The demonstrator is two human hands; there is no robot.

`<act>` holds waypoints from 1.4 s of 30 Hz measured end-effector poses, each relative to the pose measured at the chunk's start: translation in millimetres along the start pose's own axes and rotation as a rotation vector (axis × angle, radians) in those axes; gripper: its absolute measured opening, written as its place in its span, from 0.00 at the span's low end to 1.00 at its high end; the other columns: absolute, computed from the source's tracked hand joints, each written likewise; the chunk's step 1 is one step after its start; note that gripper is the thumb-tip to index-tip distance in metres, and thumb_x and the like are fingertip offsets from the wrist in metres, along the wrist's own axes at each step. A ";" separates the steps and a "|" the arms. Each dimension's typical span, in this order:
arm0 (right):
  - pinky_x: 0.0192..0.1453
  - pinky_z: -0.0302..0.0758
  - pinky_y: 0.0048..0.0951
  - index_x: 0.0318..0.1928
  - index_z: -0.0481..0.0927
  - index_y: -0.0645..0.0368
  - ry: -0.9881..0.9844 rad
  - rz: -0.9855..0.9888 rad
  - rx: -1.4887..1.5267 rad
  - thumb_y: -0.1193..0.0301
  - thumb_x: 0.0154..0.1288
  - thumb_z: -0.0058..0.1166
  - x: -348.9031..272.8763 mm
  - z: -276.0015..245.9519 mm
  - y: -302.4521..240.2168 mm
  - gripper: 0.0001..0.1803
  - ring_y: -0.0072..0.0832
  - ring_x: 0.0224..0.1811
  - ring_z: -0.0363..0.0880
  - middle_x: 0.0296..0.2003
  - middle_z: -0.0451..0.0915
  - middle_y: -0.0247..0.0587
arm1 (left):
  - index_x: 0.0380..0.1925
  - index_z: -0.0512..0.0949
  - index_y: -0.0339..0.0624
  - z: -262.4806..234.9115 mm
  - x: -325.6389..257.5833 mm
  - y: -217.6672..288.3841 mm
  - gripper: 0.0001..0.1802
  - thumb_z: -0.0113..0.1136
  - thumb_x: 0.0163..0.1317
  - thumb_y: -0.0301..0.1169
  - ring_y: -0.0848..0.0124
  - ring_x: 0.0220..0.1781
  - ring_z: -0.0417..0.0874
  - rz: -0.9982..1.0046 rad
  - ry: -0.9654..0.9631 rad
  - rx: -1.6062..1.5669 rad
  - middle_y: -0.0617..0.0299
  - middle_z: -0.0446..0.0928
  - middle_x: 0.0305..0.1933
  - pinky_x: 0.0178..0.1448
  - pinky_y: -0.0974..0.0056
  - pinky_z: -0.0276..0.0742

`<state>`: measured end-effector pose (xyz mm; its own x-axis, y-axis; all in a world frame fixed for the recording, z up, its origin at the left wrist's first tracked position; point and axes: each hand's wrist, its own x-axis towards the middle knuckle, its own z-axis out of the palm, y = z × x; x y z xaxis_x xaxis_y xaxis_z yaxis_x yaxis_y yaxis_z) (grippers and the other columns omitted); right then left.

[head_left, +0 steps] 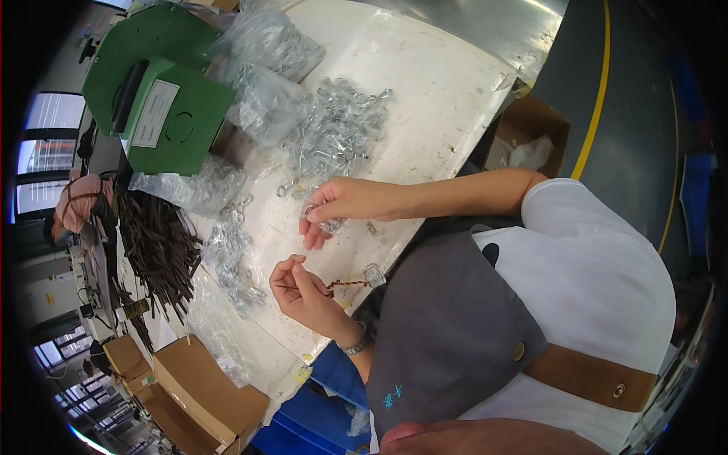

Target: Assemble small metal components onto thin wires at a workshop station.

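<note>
My right hand [337, 203] is over the white tabletop, fingers curled round several small shiny metal pieces [331, 225], one ring-like. Their exact kind is partly hidden by the fingers. Below it, my left hand [303, 296], with a watch on the wrist, is closed in a pinch. From this hand a twisted red-and-dark cord [349, 283] runs right to a small silvery, block-like piece [374, 274] by the table edge. Just beyond my right hand lies a heap of metal ring-ended hardware [334, 133].
Clear plastic bags [265, 98] of hardware lie beside a green machine [178, 114]. Dark strips [155, 250] hang in a bunch at the left. Cardboard boxes [205, 387] and blue bins [322, 421] stand below the table. Another person [80, 205] bends over at far left.
</note>
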<state>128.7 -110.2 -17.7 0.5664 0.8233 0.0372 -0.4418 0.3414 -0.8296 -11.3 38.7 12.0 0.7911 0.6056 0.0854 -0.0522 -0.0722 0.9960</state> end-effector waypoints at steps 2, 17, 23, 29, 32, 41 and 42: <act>0.61 0.79 0.32 0.52 0.85 0.65 0.051 -0.072 -0.040 0.69 0.81 0.48 1.2 3.1 -2.3 0.15 0.28 0.53 0.87 0.48 0.90 0.48 | 0.50 0.77 0.33 -3.1 4.3 -2.4 0.08 0.54 0.80 0.27 0.86 0.19 0.63 -0.116 -0.107 -0.067 0.54 0.85 0.48 0.23 0.76 0.57; 0.44 0.76 0.20 0.61 0.86 0.63 0.071 0.149 0.030 0.59 0.86 0.50 -5.6 21.9 15.0 0.22 0.13 0.37 0.76 0.51 0.89 0.36 | 0.47 0.80 0.35 -3.2 -2.4 -25.3 0.08 0.59 0.80 0.30 0.83 0.17 0.64 -0.397 -0.287 -0.369 0.57 0.86 0.42 0.21 0.76 0.55; 0.51 0.78 0.25 0.57 0.87 0.67 0.123 0.162 0.016 0.61 0.84 0.53 -12.7 20.4 18.1 0.21 0.16 0.39 0.81 0.44 0.89 0.33 | 0.56 0.81 0.29 -17.9 1.9 -15.9 0.14 0.62 0.77 0.27 0.85 0.19 0.65 -0.468 -0.299 -0.361 0.57 0.86 0.41 0.22 0.77 0.56; 0.63 0.80 0.31 0.59 0.85 0.66 0.162 0.157 0.127 0.59 0.86 0.48 -12.5 24.1 11.1 0.23 0.25 0.55 0.86 0.53 0.89 0.43 | 0.57 0.80 0.31 -36.9 -1.1 -25.0 0.15 0.62 0.77 0.29 0.84 0.19 0.64 -0.565 -0.485 -0.673 0.55 0.85 0.47 0.23 0.78 0.59; 0.65 0.79 0.32 0.62 0.84 0.65 0.181 0.152 0.138 0.59 0.87 0.46 -12.3 22.2 6.9 0.23 0.27 0.59 0.85 0.57 0.88 0.46 | 0.53 0.80 0.33 -33.0 -7.2 -17.6 0.11 0.61 0.77 0.28 0.83 0.19 0.64 -0.572 -0.462 -0.776 0.55 0.84 0.49 0.24 0.77 0.60; 0.67 0.79 0.34 0.65 0.81 0.65 0.185 0.179 0.120 0.58 0.88 0.44 -13.8 32.0 8.4 0.24 0.28 0.61 0.85 0.57 0.88 0.48 | 0.50 0.81 0.33 -27.1 -14.4 0.6 0.07 0.61 0.75 0.22 0.84 0.20 0.64 -0.347 -0.194 -0.406 0.54 0.86 0.41 0.24 0.76 0.58; 0.67 0.79 0.34 0.65 0.81 0.65 0.182 0.181 0.120 0.58 0.88 0.44 -13.4 33.4 9.1 0.24 0.28 0.61 0.85 0.57 0.88 0.48 | 0.50 0.81 0.33 -23.6 -16.3 3.1 0.08 0.61 0.75 0.22 0.85 0.20 0.64 -0.262 -0.131 -0.289 0.54 0.87 0.40 0.24 0.76 0.57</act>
<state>93.9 -103.0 -7.2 0.5814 0.7845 -0.2157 -0.6207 0.2562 -0.7411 -38.7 47.4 14.2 0.8701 0.4669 -0.1579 0.0076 0.3077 0.9515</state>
